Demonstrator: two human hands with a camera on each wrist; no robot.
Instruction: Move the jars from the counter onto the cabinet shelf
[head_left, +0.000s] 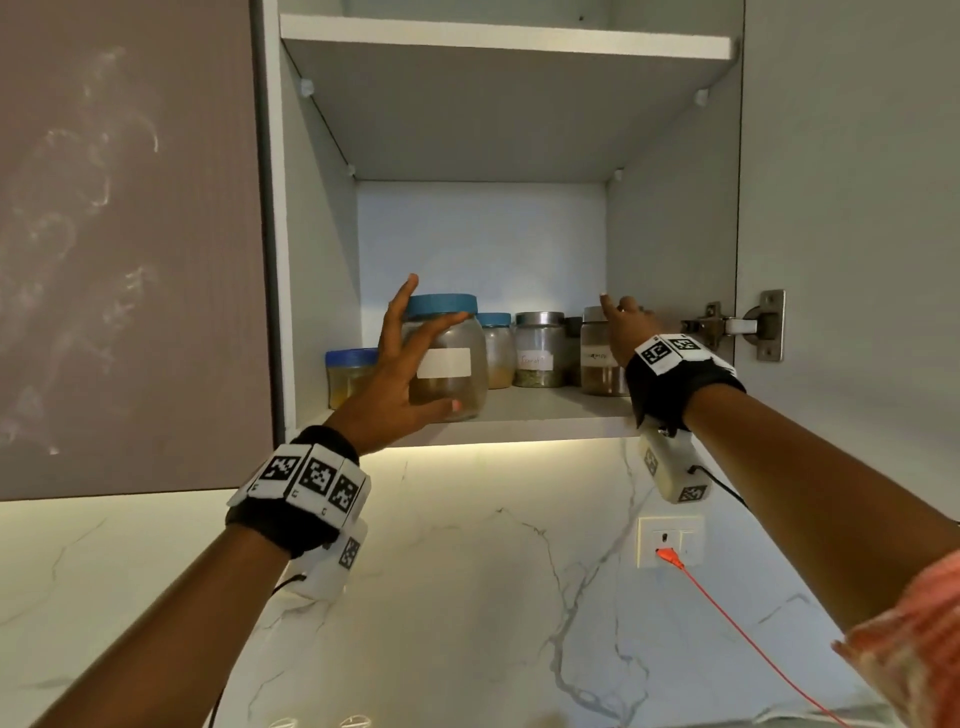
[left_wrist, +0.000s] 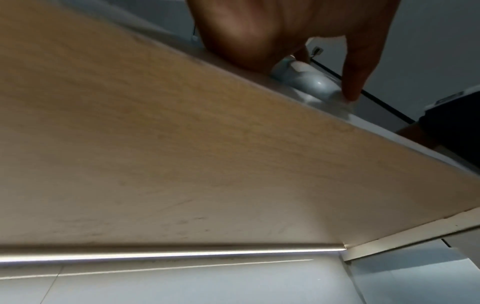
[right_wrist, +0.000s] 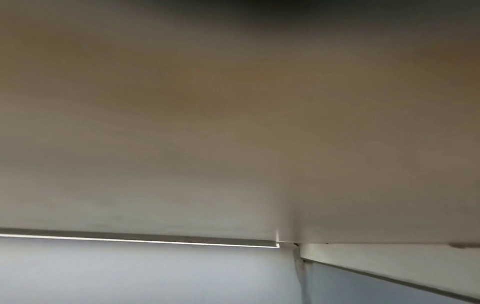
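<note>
White marble veined in grey runs up the wall under an open grey cabinet, whose lower shelf carries a row of jars. At the front of that shelf the left hand has its fingers spread nearly straight around a large jar with a teal lid: thumb near the base, fingertips by the lid, the jar standing upright at the shelf's front edge. From the left wrist view one finger reaches the jar's lower rim above the pale underside of the cabinet. On the other side the right hand rests on a steel-lidded jar at the right end of the row; whether it grips the jar or only touches it I cannot tell, since the back of the hand hides the fingers. Between the two hands stand a small blue-lidded jar and a labelled steel-lidded jar; a short blue-lidded jar sits at far left. Below, a red cable is plugged into a wall socket. Nothing but the blurred cabinet underside fills the right wrist view
</note>
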